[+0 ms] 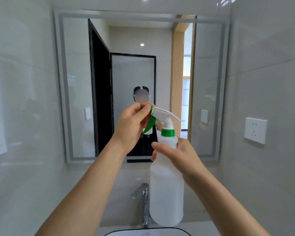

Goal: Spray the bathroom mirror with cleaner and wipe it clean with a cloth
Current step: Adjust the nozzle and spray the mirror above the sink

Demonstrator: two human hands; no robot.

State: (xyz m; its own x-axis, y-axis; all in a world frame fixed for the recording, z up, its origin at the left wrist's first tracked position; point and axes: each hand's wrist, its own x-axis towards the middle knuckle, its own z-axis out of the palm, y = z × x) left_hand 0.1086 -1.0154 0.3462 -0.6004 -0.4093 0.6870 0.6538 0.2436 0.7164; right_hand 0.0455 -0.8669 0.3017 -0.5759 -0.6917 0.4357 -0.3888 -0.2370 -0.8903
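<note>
Right hand [177,155] grips the bottle [166,184] by its shoulder, upright, held in front of the mirror [209,82] and above the tap [144,198]. Left hand [133,126] pinches the nozzel end of the sprayer [162,116], fingers curled.

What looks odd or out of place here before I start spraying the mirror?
Nothing is spilled or broken. One oddity: no cloth is in view for wiping. The left hand pinches the nozzel end of the spray bottle, while the right hand holds its body in front of the mirror.
</note>
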